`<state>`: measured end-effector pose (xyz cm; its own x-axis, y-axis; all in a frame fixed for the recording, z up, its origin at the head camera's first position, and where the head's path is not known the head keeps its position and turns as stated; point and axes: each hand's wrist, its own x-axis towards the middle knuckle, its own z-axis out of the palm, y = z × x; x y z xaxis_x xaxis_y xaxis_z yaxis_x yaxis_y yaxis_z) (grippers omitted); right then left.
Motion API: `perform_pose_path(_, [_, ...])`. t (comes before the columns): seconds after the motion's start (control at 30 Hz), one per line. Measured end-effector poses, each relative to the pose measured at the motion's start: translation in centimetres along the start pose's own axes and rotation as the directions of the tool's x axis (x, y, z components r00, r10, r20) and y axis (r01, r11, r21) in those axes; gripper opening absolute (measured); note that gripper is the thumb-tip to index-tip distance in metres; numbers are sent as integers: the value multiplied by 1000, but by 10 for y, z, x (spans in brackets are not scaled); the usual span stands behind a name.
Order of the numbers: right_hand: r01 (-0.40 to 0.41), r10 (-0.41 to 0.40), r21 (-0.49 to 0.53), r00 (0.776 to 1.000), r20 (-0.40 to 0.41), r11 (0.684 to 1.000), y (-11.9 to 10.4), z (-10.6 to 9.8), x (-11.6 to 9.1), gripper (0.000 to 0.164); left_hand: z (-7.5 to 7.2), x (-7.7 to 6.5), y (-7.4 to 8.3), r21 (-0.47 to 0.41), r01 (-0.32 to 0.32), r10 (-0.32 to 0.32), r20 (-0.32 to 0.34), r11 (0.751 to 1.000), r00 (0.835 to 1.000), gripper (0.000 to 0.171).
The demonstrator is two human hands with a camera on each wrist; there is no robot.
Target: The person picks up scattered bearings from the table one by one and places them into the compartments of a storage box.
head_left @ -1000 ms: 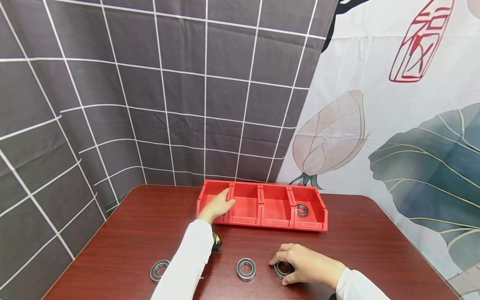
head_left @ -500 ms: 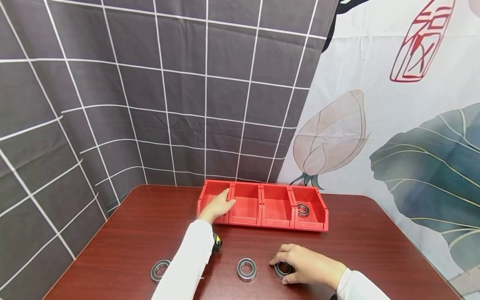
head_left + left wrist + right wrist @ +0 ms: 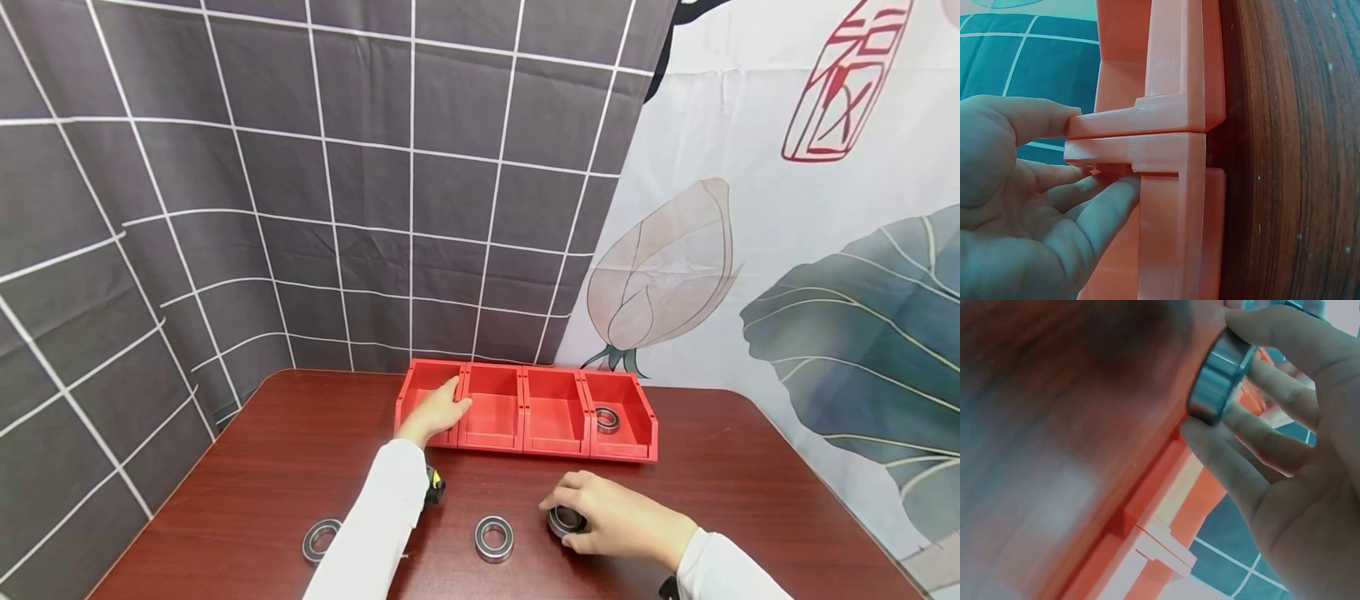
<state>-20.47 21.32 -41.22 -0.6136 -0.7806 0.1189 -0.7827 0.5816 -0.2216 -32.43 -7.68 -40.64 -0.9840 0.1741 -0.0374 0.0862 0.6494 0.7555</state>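
Note:
My left hand [image 3: 435, 414] pinches the adjoining side walls of the two leftmost red storage bins [image 3: 489, 432]. In the left wrist view the thumb lies on one side of the paired walls [image 3: 1135, 134] and the fingers on the other. My right hand [image 3: 618, 518] grips a ball bearing [image 3: 564, 522] by its outer rim, between thumb and fingers. The right wrist view has this bearing [image 3: 1219, 378] tilted, just off the table. Another bearing [image 3: 493, 558] lies flat between the arms, and one [image 3: 317, 557] is partly covered by the left sleeve.
Inside the rightmost bin [image 3: 633, 450] sits a bearing [image 3: 606, 428]. A black and yellow object [image 3: 433, 485] is half hidden behind the left forearm. Something dark [image 3: 667, 588] shows under the right sleeve. Curtains hang behind the brown table [image 3: 300, 433].
My right hand has risen slightly with the bearing in its grip, shifting a little away from the table's near edge. The left hand stays at the bin walls.

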Motion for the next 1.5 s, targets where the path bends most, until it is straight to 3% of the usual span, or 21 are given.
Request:
perform_pose_path(0.57, [-49,28,-98,979,-201,994,11,-12,14,33,2,5,-5,4,-3,3,4,1000,1000,67])
perform_pose_path(0.9, [-142,110,-125,966,-233,982,24,-20,25,35,3,6,-5,4,-5,5,3,1000,1000,67])
perform_pose_path(1.07, [-185,150,-110,951,-271,977,28,-21,36,39,3,6,-6,12,-2,2,0,1000,1000,67])
perform_pose_path(1.3, [-229,175,-107,912,-371,967,35,-20,50,39,3,6,-6,9,-7,7,-2,1000,1000,67])
perform_pose_path(1.5, [-294,260,-45,899,-352,955,43,-19,61,44,3,5,-5,6,-9,9,-5,1000,1000,67])
